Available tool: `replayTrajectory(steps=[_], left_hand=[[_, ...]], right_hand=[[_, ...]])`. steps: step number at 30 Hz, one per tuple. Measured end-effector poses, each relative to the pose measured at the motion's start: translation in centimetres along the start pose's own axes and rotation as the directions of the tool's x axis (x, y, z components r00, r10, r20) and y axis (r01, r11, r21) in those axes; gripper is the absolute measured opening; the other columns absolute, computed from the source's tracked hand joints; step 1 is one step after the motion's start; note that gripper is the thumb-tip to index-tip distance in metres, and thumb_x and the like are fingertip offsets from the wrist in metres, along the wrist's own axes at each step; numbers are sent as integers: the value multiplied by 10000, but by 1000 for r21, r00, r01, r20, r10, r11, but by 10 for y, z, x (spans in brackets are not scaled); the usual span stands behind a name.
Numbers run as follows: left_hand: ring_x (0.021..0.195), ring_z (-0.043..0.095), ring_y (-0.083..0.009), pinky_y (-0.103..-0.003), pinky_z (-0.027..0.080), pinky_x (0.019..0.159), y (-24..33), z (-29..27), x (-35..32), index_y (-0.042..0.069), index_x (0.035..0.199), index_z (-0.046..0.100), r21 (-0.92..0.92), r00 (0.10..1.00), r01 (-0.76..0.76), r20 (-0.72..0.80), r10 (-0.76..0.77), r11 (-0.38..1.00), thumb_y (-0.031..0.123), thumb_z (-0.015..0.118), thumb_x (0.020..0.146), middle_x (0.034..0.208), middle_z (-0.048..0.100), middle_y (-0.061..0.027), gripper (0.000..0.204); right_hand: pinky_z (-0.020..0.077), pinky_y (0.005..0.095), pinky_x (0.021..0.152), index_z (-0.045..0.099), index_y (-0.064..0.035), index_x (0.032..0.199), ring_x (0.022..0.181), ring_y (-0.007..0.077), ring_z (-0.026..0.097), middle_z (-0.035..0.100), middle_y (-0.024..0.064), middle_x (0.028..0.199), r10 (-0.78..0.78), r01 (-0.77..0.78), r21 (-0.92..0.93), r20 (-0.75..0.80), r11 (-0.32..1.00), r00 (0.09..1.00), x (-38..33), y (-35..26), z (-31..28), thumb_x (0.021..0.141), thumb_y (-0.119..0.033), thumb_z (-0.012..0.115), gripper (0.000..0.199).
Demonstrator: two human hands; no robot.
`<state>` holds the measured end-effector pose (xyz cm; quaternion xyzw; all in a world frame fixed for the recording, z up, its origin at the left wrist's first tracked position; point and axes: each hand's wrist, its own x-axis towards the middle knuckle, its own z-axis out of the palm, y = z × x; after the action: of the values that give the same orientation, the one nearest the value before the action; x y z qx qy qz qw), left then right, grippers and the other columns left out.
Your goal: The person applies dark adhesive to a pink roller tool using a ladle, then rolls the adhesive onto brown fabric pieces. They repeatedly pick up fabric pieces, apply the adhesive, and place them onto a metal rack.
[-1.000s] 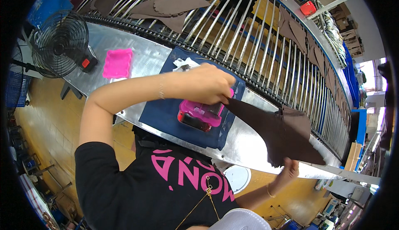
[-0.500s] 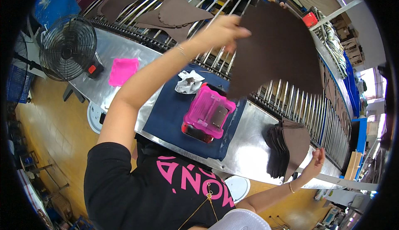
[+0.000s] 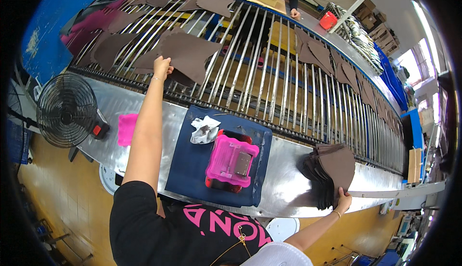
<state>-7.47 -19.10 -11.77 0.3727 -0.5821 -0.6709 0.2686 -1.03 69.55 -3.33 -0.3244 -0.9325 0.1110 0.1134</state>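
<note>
Toward the left end of the metal-bar rack [image 3: 226, 111], close to its near edge, a brown piece [image 3: 192, 49] lies flat, overlapping other brown pieces. The left hand [image 3: 163, 67] touches its near edge, thumb and fingers close together — I cannot tell whether they grip it. Half a second ago a brown piece hung in the air from that hand, farther right; now none is aloft.

Along the rack runs a metal worktop [image 3: 288, 179]. Near its right end sits a fanned stack of brown pieces [image 3: 337, 167]. The right hand [image 3: 343, 200], which was raised apart beside the stack, now touches its near corner, fingers narrowed; whether they pinch a piece I cannot tell.

Mid-worktop, a blue mat [image 3: 185, 170] carries a pink tray [image 3: 219, 158] atop a red-and-black one, with a crumpled white sheet [image 3: 205, 129] toward the mat's far left corner. Farther left lies a pink square [image 3: 126, 126], then a black fan [image 3: 67, 114] at the worktop's left end. Beyond the rack's far edge — a co-worker's hand [image 3: 295, 14].
</note>
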Motion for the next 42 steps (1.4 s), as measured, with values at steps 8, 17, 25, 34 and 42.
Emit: replayTrajectory(steps=[8,17,25,34,42], left_hand=[[465,532,-115,-255,391,399,29,-21,-29,0,1202,490,411,942,-238,-122,312,880,248,711,804,823,633,-89,519],[476,505,-48,-188,401,427,140,40,-214,32,1128,611,211,743,-374,651,156,903,257,638,877,861,609,-56,338],[789,651,-150,-231,528,611,175,55,-319,42,1289,482,-147,464,-355,830,310,923,224,684,849,1195,529,-131,517],[534,483,-38,-188,380,489,191,-75,-298,2,961,647,326,660,-748,457,596,578,143,693,832,693,603,-1,196],[603,533,-129,-248,431,574,185,-84,-303,-35,912,615,299,546,-834,562,621,463,53,692,787,726,600,-59,171]], right_hand=[[461,427,837,545,50,1022,909,393,596,627,243,973,-69,69,-10,3,998,998,-3,-19,-24,682,-283,803,541],[422,246,346,505,-7,1200,535,173,582,620,169,936,-377,409,209,-177,888,909,-113,-151,-144,965,-213,490,312],[469,203,464,442,-23,1169,629,180,652,630,126,910,-503,202,977,-139,73,853,-224,-262,-127,899,-195,631,371],[485,296,668,712,-28,839,735,226,657,695,105,822,-931,533,846,-199,-6,306,-278,-304,-42,731,-64,764,125],[476,327,671,691,-23,887,715,271,630,669,129,810,-958,635,773,-181,2,223,-276,-291,-34,770,-63,716,126]])
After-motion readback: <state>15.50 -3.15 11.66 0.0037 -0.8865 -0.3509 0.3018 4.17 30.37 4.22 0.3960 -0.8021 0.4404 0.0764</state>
